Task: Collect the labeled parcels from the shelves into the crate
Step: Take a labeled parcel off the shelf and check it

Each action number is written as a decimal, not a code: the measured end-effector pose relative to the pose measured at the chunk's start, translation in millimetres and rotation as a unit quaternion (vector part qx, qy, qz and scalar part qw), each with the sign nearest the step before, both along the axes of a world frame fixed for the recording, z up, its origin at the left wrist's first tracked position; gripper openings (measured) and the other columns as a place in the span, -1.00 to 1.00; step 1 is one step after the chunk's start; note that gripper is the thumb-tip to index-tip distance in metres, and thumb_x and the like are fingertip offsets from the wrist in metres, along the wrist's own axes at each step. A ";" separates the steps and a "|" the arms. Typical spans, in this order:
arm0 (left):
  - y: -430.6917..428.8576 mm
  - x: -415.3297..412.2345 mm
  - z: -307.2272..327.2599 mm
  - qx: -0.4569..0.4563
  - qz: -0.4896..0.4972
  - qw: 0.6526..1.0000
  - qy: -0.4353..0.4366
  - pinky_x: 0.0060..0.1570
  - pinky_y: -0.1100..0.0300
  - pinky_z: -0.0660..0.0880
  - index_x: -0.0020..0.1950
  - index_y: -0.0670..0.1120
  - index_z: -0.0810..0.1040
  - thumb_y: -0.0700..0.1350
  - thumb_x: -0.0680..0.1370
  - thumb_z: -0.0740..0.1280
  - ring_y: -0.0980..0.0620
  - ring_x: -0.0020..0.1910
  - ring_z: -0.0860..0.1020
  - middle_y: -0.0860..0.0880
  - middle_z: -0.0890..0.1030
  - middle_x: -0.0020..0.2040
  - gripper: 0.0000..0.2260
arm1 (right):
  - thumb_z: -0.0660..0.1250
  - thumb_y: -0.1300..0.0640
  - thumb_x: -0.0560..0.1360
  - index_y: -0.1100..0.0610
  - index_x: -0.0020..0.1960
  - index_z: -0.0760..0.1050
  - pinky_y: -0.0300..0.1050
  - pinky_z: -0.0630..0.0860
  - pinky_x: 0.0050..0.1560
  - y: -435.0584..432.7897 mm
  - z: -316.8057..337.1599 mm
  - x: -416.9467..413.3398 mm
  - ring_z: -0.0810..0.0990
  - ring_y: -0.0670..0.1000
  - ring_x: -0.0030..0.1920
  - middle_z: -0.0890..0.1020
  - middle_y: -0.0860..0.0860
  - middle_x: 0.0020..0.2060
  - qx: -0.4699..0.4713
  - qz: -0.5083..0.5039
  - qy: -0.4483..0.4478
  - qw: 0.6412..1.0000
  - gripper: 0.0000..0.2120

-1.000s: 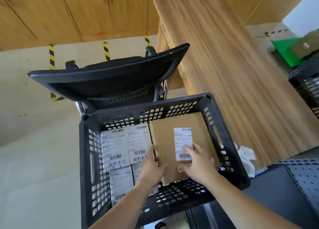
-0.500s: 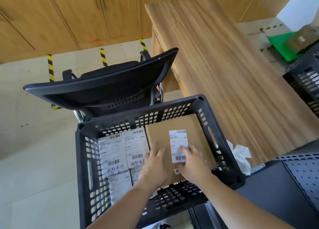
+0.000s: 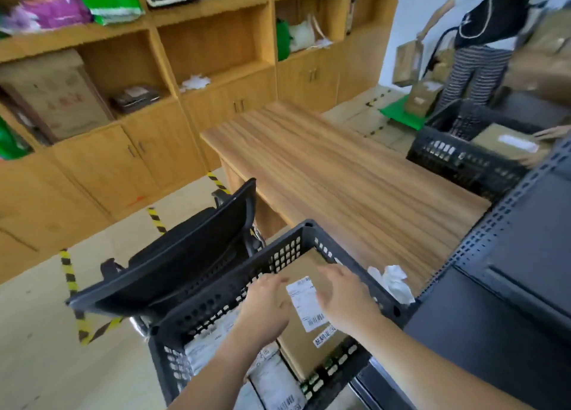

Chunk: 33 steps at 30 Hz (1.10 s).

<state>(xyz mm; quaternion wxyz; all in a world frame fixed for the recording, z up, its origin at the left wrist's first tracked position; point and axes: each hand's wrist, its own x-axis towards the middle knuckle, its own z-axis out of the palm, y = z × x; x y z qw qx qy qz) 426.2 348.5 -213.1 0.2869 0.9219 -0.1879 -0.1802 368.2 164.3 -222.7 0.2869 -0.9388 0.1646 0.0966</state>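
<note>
A black perforated crate [image 3: 234, 283] stands in front of me on a chair. A brown cardboard parcel [image 3: 301, 352] with a white barcode label [image 3: 304, 301] lies flat in its right half. White labeled parcels [image 3: 210, 344] fill the left half, and another white parcel [image 3: 275, 382] lies near the front. My left hand [image 3: 265, 304] hovers over the brown parcel's left edge with relaxed fingers. My right hand [image 3: 346, 298] is over its right side, fingers spread and holding nothing. Motion blur hides whether either hand touches the parcel.
A black office chair [image 3: 173, 270] stands behind the crate. A long wooden table [image 3: 340, 177] lies to the right, with crumpled white paper [image 3: 392, 279] on its near end. A second crate [image 3: 463, 156], another person [image 3: 482, 38], wall shelves [image 3: 185, 54] and a dark metal rack [image 3: 509, 286] surround me.
My view has swung upward, bringing the wall shelves and a person into sight. Both hands have eased off the brown parcel, which stays flat in the crate.
</note>
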 end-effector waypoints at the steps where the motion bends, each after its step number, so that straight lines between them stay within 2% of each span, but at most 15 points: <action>1: -4.7 -0.3 3.6 -0.006 -0.028 1.000 -0.004 0.43 0.28 0.20 0.47 0.02 0.43 -0.14 0.60 0.30 0.09 0.46 0.34 0.08 0.42 0.43 -0.58 | 0.24 -0.08 0.63 -0.07 0.57 0.26 0.08 0.30 0.50 -0.4 7.5 -9.1 0.34 0.03 0.48 0.32 -0.10 0.51 -0.006 -0.026 -0.006 1.000 -0.47; 5: -33.2 -11.9 13.8 -0.018 -0.159 0.987 -0.025 0.40 0.17 0.34 0.46 0.07 0.44 -0.08 0.59 0.31 0.05 0.40 0.42 0.09 0.47 0.38 -0.59 | 0.28 -0.08 0.63 -0.05 0.56 0.30 0.04 0.32 0.48 -3.1 25.2 -63.2 0.36 0.01 0.47 0.36 -0.09 0.48 -0.002 -0.155 -0.022 0.988 -0.48; 9: -68.5 -59.1 26.6 -0.052 -0.283 0.957 -0.037 0.19 0.41 0.23 0.39 -0.03 0.52 -0.15 0.56 0.34 0.03 0.33 0.47 0.03 0.54 0.31 -0.62 | 0.32 -0.06 0.60 -0.05 0.54 0.35 -0.04 0.29 0.49 -2.2 34.1 -147.5 0.36 0.04 0.49 0.39 -0.07 0.49 -0.019 -0.283 -0.026 0.959 -0.47; 12: -99.4 -111.0 34.5 -0.066 -0.380 0.923 -0.011 0.16 0.31 0.32 0.29 -0.07 0.59 -0.18 0.48 0.36 -0.07 0.24 0.52 -0.07 0.60 0.19 -0.63 | 0.34 -0.07 0.58 -0.04 0.54 0.34 -0.07 0.27 0.49 -4.7 41.5 -225.4 0.35 0.03 0.50 0.38 -0.07 0.51 -0.041 -0.385 -0.011 0.922 -0.45; 15: -134.2 -174.6 45.7 -0.080 -0.476 0.876 -0.017 0.29 0.25 0.30 0.33 -0.07 0.57 -0.16 0.52 0.38 -0.05 0.31 0.49 -0.06 0.58 0.27 -0.64 | 0.38 -0.06 0.56 -0.01 0.52 0.38 0.00 0.31 0.51 -4.3 48.8 -310.9 0.38 0.02 0.49 0.41 -0.04 0.49 -0.039 -0.499 -0.023 0.865 -0.44; 17: -155.5 -223.7 51.9 -0.103 -0.529 0.843 -0.017 0.31 0.25 0.31 0.32 -0.04 0.58 -0.17 0.54 0.38 -0.02 0.30 0.50 -0.03 0.57 0.27 -0.66 | 0.40 -0.06 0.54 -0.02 0.51 0.39 0.05 0.35 0.48 1.6 55.7 -370.0 0.41 0.04 0.46 0.44 -0.04 0.47 -0.044 -0.566 -0.032 0.823 -0.44; 21: -180.7 -336.5 55.8 -0.113 -0.636 0.764 0.002 0.26 0.24 0.37 0.27 -0.02 0.60 -0.17 0.52 0.37 -0.01 0.24 0.52 -0.01 0.58 0.20 -0.69 | 0.40 -0.07 0.54 -0.03 0.49 0.42 0.01 0.43 0.41 28.9 70.5 -485.8 0.49 0.07 0.40 0.48 -0.03 0.44 -0.063 -0.678 -0.021 0.732 -0.47; 26: -172.5 -489.1 60.2 -0.105 -0.743 0.660 0.020 0.34 0.20 0.36 0.35 -0.03 0.54 -0.13 0.58 0.36 0.02 0.31 0.49 0.00 0.54 0.29 -0.67 | 0.35 -0.06 0.57 -0.09 0.52 0.37 -0.03 0.42 0.40 86.9 76.0 -619.8 0.46 0.08 0.42 0.43 -0.05 0.47 -0.066 -0.789 -0.010 0.611 -0.47; 31: -143.6 -633.1 62.8 -0.085 -0.804 0.588 0.023 0.31 0.14 0.41 0.33 0.04 0.53 -0.10 0.58 0.35 0.06 0.29 0.50 0.06 0.52 0.30 -0.69 | 0.34 -0.05 0.55 -0.09 0.51 0.36 -0.02 0.38 0.43 151.2 76.7 -740.5 0.42 0.06 0.45 0.43 -0.05 0.47 -0.072 -0.840 -0.018 0.538 -0.46; 33: -131.9 -688.0 65.5 -0.080 -0.825 0.559 0.014 0.32 0.21 0.36 0.34 -0.01 0.53 -0.12 0.59 0.35 0.05 0.31 0.49 0.02 0.52 0.31 -0.69 | 0.34 -0.05 0.56 -0.08 0.51 0.37 -0.03 0.38 0.43 176.1 78.9 -788.6 0.42 0.07 0.44 0.45 -0.02 0.45 -0.071 -0.855 -0.009 0.514 -0.46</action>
